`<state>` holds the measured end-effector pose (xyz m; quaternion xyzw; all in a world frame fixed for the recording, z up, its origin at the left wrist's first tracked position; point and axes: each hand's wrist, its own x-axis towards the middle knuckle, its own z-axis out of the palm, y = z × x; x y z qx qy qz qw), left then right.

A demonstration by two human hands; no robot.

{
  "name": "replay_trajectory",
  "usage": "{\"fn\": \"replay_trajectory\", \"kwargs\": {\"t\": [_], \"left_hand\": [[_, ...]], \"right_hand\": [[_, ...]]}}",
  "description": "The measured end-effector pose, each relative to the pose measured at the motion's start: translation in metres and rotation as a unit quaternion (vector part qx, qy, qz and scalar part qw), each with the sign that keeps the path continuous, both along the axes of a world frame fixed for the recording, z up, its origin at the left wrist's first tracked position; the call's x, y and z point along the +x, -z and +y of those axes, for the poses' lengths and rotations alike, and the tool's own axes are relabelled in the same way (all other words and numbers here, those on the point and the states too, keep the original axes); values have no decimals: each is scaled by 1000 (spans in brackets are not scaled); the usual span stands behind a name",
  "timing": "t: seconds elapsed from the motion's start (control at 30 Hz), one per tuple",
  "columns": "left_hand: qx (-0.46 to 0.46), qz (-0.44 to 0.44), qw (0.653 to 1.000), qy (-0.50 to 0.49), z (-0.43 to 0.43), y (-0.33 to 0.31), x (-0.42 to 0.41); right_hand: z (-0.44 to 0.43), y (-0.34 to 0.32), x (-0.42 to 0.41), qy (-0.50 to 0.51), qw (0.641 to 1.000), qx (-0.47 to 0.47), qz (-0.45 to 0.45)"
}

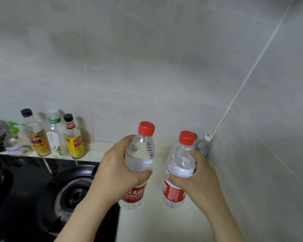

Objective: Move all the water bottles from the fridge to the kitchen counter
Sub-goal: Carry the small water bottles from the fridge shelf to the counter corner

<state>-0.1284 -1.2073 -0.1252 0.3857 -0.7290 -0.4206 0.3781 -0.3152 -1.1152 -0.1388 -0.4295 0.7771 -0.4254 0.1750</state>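
Gripping a red-capped water bottle each, the left hand (115, 172) wraps round the left bottle (140, 154) and the right hand (198, 179) round the right bottle (180, 165). Both bottles are upright, low over the counter (156, 224). A small bottle (204, 145) stands at 1 o'clock from the right hand, in the corner.
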Motion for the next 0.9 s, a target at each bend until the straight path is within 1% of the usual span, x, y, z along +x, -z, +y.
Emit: {"fn": "replay_trajectory", "kwargs": {"t": [0.23,0.37,0.5,0.7,0.9], "left_hand": [[15,-38,999,4,-17,16,-29],[28,-67,997,5,-25,31,-44],[50,-91,995,8,-30,48,-56],[69,-123,990,6,-41,73,-68],[76,-148,986,-3,-49,93,-71]], "right_hand": [[-20,22,-38,-6,1000,18,0],[-30,42,-57,-7,998,55,5],[-33,61,-69,3,998,62,-1],[-44,87,-83,8,995,102,-18],[-64,110,-97,7,990,136,18]]}}
